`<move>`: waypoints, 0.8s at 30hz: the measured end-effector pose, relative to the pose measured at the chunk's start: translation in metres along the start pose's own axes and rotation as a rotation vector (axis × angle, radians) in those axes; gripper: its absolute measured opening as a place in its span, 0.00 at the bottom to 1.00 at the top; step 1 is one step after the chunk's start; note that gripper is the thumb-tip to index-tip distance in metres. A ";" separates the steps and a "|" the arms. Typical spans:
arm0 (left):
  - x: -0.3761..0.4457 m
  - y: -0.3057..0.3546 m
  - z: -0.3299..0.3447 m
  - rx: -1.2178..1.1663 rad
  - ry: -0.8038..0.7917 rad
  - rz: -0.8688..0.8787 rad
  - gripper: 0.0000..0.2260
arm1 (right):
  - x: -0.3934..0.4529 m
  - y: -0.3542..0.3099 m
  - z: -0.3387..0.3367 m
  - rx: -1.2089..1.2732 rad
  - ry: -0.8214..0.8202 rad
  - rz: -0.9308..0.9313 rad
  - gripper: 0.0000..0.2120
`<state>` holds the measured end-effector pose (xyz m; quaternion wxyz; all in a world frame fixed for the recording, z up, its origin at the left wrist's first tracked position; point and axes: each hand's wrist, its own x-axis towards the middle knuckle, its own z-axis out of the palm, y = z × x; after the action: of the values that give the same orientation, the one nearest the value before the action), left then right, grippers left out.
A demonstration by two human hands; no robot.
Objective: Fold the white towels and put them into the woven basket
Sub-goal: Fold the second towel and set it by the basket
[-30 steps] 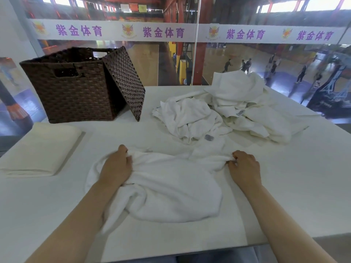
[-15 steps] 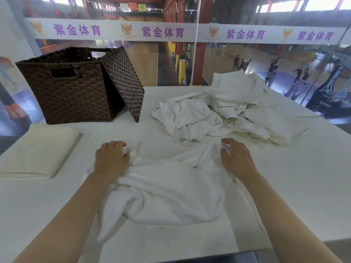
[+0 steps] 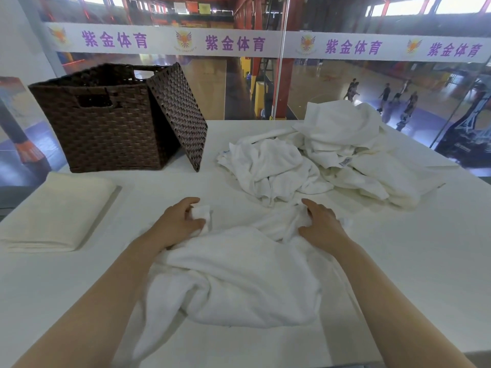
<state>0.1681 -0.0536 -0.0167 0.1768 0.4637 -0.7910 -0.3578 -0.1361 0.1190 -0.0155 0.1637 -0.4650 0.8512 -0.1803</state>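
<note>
A crumpled white towel lies on the white table in front of me. My left hand pinches one of its far corners, with the cloth bunched between thumb and fingers. My right hand grips the towel's other far edge, fingers curled into the folds. A heap of several unfolded white towels lies beyond my hands at the right. The brown woven basket stands at the back left, open, its lid leaning against its right side.
A folded cream towel lies at the left edge of the table. A glass wall behind the table looks down on a sports hall with people walking.
Both hands slid the towel's far edge forward, away from me, toward the heap. My left hand now pinches a corner that was hidden under it before.
</note>
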 end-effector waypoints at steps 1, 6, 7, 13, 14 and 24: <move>-0.001 0.002 0.005 -0.037 0.054 0.059 0.17 | 0.000 0.000 0.001 0.015 0.010 -0.007 0.35; -0.001 0.009 0.017 0.025 0.203 0.292 0.04 | -0.006 0.006 0.008 0.242 0.178 -0.084 0.21; 0.001 0.009 0.018 0.064 0.215 0.311 0.05 | -0.008 0.008 0.008 0.267 0.200 -0.095 0.18; -0.008 0.040 0.026 0.160 0.376 0.551 0.11 | -0.023 -0.008 0.002 0.287 0.438 -0.361 0.14; -0.012 0.049 0.030 0.073 0.361 0.590 0.10 | -0.027 -0.017 0.000 0.337 0.428 -0.411 0.14; -0.031 0.075 0.076 -0.511 0.074 0.377 0.06 | -0.038 -0.079 0.035 1.033 0.120 -0.276 0.10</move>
<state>0.0921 0.0273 -0.0124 0.3793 0.2621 -0.7407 -0.4887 -0.0429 0.1063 -0.0061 0.2971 -0.4203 0.5905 -0.6216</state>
